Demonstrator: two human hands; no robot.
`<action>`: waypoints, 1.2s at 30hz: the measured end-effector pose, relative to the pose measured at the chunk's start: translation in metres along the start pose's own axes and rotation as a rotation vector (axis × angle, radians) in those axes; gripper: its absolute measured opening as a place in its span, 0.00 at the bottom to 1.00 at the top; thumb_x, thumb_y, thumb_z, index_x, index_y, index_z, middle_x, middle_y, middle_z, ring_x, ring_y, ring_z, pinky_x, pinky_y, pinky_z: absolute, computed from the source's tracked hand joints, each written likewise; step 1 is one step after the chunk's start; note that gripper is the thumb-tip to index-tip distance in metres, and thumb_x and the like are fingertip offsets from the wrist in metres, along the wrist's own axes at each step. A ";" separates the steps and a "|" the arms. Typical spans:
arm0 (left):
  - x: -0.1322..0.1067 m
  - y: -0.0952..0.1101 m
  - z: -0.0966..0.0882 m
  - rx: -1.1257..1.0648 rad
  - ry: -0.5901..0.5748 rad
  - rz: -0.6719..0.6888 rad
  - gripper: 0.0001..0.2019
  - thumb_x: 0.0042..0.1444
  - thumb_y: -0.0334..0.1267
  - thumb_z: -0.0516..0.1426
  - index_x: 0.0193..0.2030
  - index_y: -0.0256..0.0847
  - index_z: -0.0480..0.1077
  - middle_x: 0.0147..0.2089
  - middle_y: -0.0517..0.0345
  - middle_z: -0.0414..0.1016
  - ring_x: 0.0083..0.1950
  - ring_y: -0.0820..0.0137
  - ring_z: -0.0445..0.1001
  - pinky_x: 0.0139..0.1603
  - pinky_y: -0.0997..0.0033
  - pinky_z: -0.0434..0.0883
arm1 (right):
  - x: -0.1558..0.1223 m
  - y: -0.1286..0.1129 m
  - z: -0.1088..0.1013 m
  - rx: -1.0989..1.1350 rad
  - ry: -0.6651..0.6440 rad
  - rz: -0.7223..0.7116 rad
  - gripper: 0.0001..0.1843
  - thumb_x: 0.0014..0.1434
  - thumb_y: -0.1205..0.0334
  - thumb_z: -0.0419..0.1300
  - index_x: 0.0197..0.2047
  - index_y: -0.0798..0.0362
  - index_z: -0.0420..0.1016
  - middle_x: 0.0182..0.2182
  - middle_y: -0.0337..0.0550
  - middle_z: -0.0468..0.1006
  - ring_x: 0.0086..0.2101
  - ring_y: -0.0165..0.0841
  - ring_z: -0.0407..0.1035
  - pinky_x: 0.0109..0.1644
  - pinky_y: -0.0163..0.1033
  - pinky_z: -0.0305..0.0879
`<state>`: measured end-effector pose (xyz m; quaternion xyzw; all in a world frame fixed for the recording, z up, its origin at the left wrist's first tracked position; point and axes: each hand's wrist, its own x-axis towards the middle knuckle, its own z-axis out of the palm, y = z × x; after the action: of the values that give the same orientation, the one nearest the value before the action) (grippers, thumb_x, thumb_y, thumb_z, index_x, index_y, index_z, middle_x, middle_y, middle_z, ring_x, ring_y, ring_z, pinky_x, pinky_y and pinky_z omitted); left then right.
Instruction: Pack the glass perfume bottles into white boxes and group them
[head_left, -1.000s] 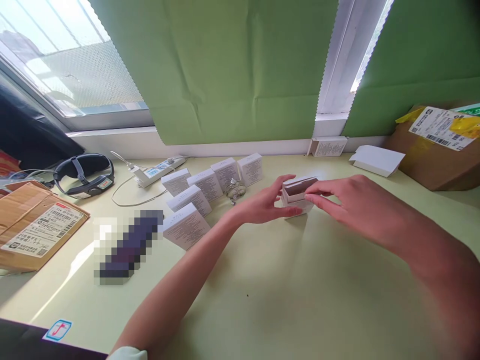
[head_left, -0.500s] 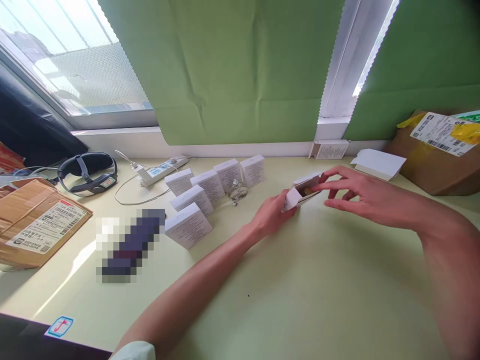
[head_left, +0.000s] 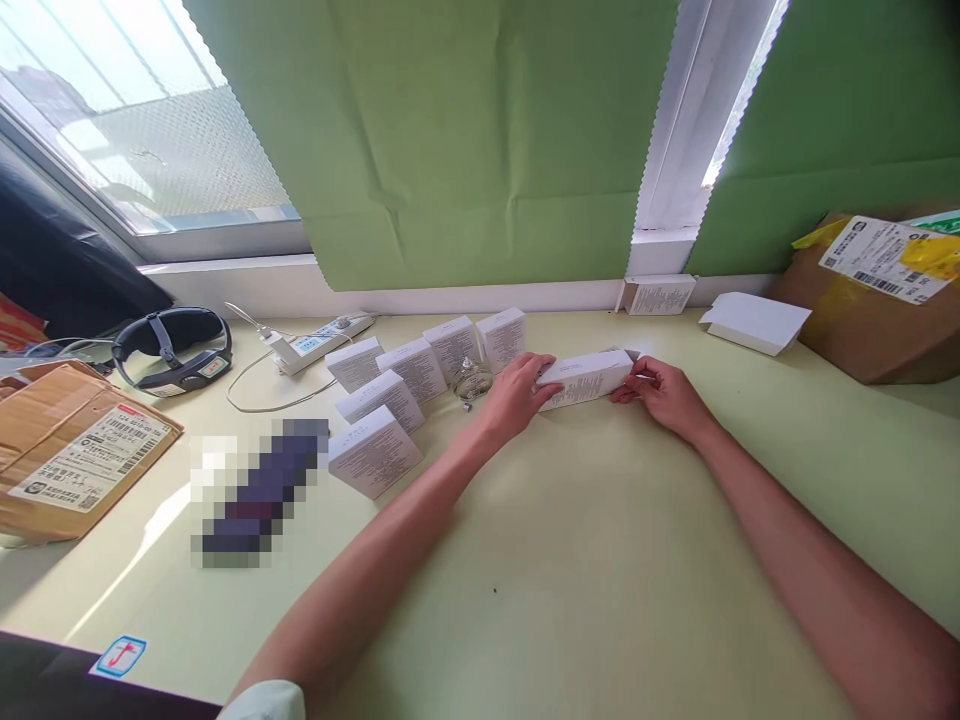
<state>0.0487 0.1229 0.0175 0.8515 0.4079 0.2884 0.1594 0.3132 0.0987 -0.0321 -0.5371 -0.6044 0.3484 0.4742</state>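
Note:
Between my two hands lies a small white printed carton (head_left: 586, 381), on its side above the table. My left hand (head_left: 517, 392) grips its left end, thumb on the near face and fingers over the top. At the right end, my right hand (head_left: 660, 395) has its fingers curled, pinching the end flap. The inside of the carton is hidden from me. Just left of my left hand sits a clear, shiny object with silvery parts (head_left: 471, 380). Several similar white cartons (head_left: 376, 452) stand upright farther left.
At the back are a power strip (head_left: 322, 340) and another white carton (head_left: 660, 295) on the sill. A folded white card piece (head_left: 757, 322) and a brown parcel (head_left: 870, 300) are at right. At left are a headset (head_left: 174, 350), a cardboard parcel (head_left: 82, 450) and a pixelated dark object (head_left: 266, 490).
The carton has turned from showing its open end to lying lengthwise with its printed side toward me. My right hand has moved from its opening to the right end flap.

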 end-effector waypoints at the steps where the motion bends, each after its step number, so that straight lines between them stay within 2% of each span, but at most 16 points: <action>1: 0.000 -0.001 0.001 -0.029 0.012 -0.011 0.17 0.62 0.41 0.58 0.56 0.39 0.68 0.53 0.51 0.74 0.52 0.64 0.73 0.54 0.66 0.68 | 0.001 0.003 -0.004 0.000 0.011 0.012 0.16 0.57 0.45 0.62 0.31 0.47 0.65 0.25 0.38 0.80 0.27 0.35 0.75 0.36 0.43 0.71; 5: 0.003 -0.004 -0.001 -0.082 0.011 -0.030 0.17 0.61 0.40 0.59 0.55 0.39 0.70 0.52 0.52 0.76 0.50 0.65 0.73 0.52 0.66 0.69 | 0.002 0.007 -0.029 -0.015 0.055 0.073 0.15 0.56 0.48 0.63 0.31 0.47 0.65 0.23 0.35 0.78 0.21 0.29 0.68 0.28 0.38 0.65; 8: 0.005 -0.003 -0.008 -0.080 0.006 -0.045 0.16 0.62 0.39 0.58 0.55 0.39 0.70 0.51 0.52 0.76 0.50 0.65 0.73 0.51 0.66 0.70 | -0.001 0.008 -0.053 -0.025 0.087 0.121 0.15 0.55 0.49 0.65 0.31 0.48 0.66 0.23 0.36 0.78 0.20 0.28 0.66 0.27 0.37 0.64; 11: 0.008 -0.001 -0.021 -0.084 0.070 -0.099 0.16 0.63 0.41 0.57 0.56 0.40 0.70 0.53 0.51 0.75 0.48 0.66 0.73 0.51 0.66 0.70 | -0.006 0.011 -0.075 -0.020 0.129 0.151 0.16 0.53 0.48 0.67 0.32 0.49 0.67 0.25 0.39 0.78 0.26 0.32 0.71 0.30 0.39 0.67; 14: 0.009 0.002 -0.035 -0.079 0.094 -0.111 0.17 0.64 0.43 0.54 0.57 0.41 0.69 0.57 0.51 0.72 0.51 0.66 0.72 0.53 0.66 0.69 | -0.009 0.012 -0.091 -0.006 0.160 0.160 0.19 0.50 0.44 0.69 0.32 0.49 0.68 0.28 0.40 0.78 0.32 0.35 0.73 0.32 0.40 0.69; 16: 0.007 0.003 -0.041 -0.059 0.022 -0.131 0.19 0.64 0.44 0.53 0.59 0.41 0.67 0.57 0.50 0.71 0.54 0.64 0.71 0.55 0.65 0.68 | -0.011 0.012 -0.097 -0.008 0.148 0.169 0.21 0.48 0.42 0.70 0.32 0.49 0.70 0.28 0.39 0.77 0.31 0.35 0.72 0.32 0.40 0.68; 18: 0.005 0.003 -0.041 -0.027 -0.108 -0.201 0.21 0.65 0.45 0.51 0.62 0.40 0.63 0.58 0.47 0.71 0.57 0.62 0.70 0.57 0.63 0.67 | -0.012 0.012 -0.101 -0.018 0.120 0.181 0.23 0.46 0.40 0.70 0.32 0.49 0.71 0.26 0.38 0.76 0.28 0.32 0.69 0.31 0.39 0.67; 20: 0.001 0.002 -0.037 0.000 -0.225 -0.269 0.22 0.66 0.45 0.47 0.63 0.38 0.61 0.60 0.43 0.69 0.60 0.59 0.69 0.58 0.61 0.66 | -0.013 0.013 -0.104 -0.031 0.098 0.189 0.24 0.45 0.39 0.70 0.32 0.50 0.72 0.23 0.36 0.74 0.25 0.29 0.65 0.29 0.37 0.63; 22: -0.001 -0.001 -0.029 0.012 -0.285 -0.295 0.23 0.67 0.45 0.44 0.63 0.36 0.61 0.62 0.41 0.67 0.62 0.57 0.67 0.60 0.59 0.65 | -0.015 0.013 -0.107 -0.036 0.098 0.184 0.25 0.44 0.38 0.70 0.32 0.49 0.72 0.21 0.34 0.72 0.24 0.28 0.62 0.28 0.36 0.61; 26: -0.002 -0.009 -0.018 0.003 -0.329 -0.302 0.22 0.67 0.43 0.43 0.63 0.37 0.61 0.62 0.42 0.69 0.63 0.58 0.68 0.60 0.60 0.66 | -0.017 0.009 -0.112 -0.041 0.119 0.173 0.24 0.45 0.38 0.70 0.32 0.48 0.72 0.21 0.36 0.74 0.25 0.31 0.66 0.31 0.39 0.65; 31: -0.001 -0.015 -0.021 -0.006 -0.359 -0.312 0.22 0.65 0.42 0.45 0.62 0.38 0.62 0.58 0.43 0.73 0.58 0.60 0.73 0.54 0.63 0.70 | -0.016 -0.007 -0.118 -0.017 0.213 0.119 0.19 0.46 0.43 0.71 0.33 0.46 0.74 0.26 0.41 0.78 0.29 0.38 0.74 0.38 0.48 0.70; 36: -0.001 -0.016 -0.021 0.010 -0.370 -0.306 0.22 0.62 0.39 0.49 0.62 0.38 0.64 0.54 0.43 0.77 0.54 0.59 0.75 0.52 0.63 0.71 | -0.020 -0.023 -0.134 0.015 0.365 0.006 0.19 0.43 0.44 0.73 0.33 0.43 0.74 0.26 0.40 0.74 0.26 0.35 0.68 0.34 0.48 0.67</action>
<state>0.0249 0.1328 0.0254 0.8188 0.4975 0.0980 0.2692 0.4327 0.0633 0.0270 -0.5897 -0.5042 0.2511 0.5788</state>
